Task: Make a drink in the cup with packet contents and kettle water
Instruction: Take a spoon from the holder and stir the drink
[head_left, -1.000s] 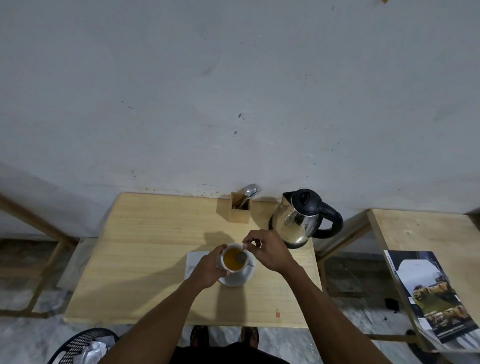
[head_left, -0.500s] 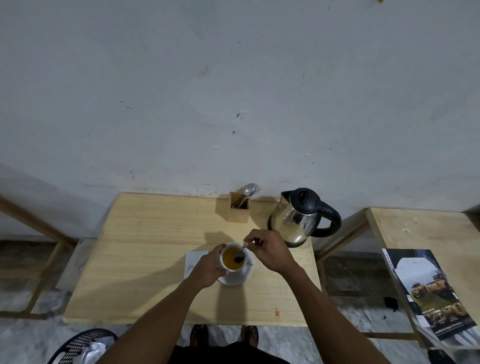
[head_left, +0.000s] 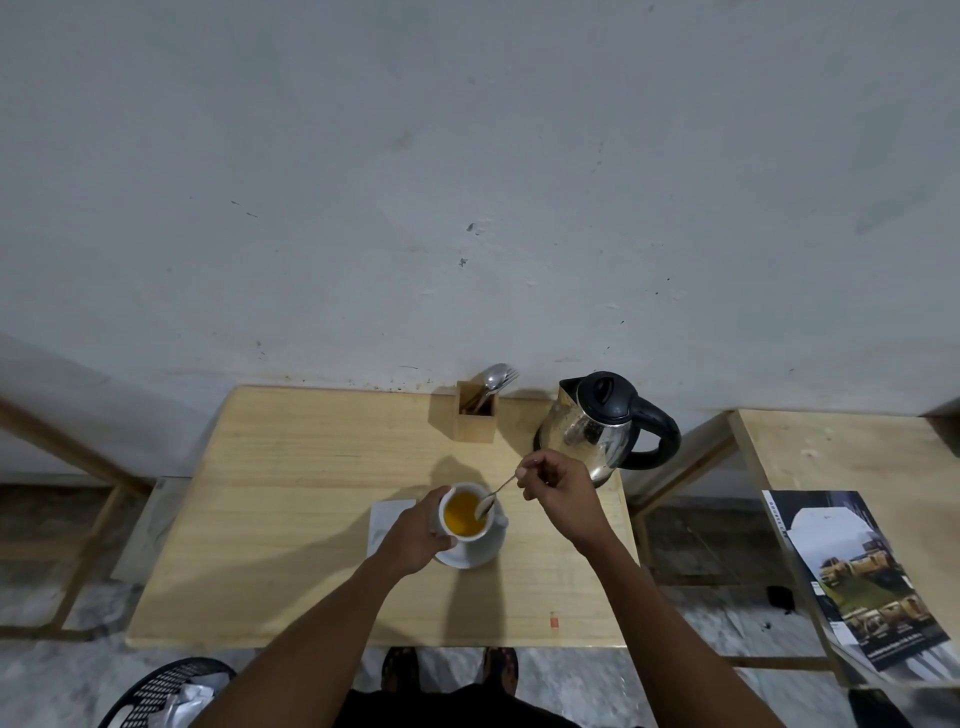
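A white cup (head_left: 464, 516) full of orange-yellow liquid stands on a white saucer (head_left: 470, 555) on the wooden table (head_left: 291, 499). My left hand (head_left: 415, 535) wraps around the cup's left side. A thin metal spoon (head_left: 494, 496) is pinched by its handle in my right hand (head_left: 556, 488), and its bowl rests at the cup's right rim. The steel kettle (head_left: 597, 426) with black lid and handle stands just behind my right hand. A pale flat packet (head_left: 384, 522) lies left of the saucer, partly under my left hand.
A wooden holder (head_left: 475, 418) with a spoon and fork stands at the table's back edge by the wall. A second table (head_left: 841, 457) at right carries a brochure (head_left: 857, 577). A black basket (head_left: 166, 693) sits on the floor at lower left.
My right hand has lifted up and to the right, drawing the spoon's bowl from the middle of the liquid to the cup's right rim. The left hand stays on the cup.
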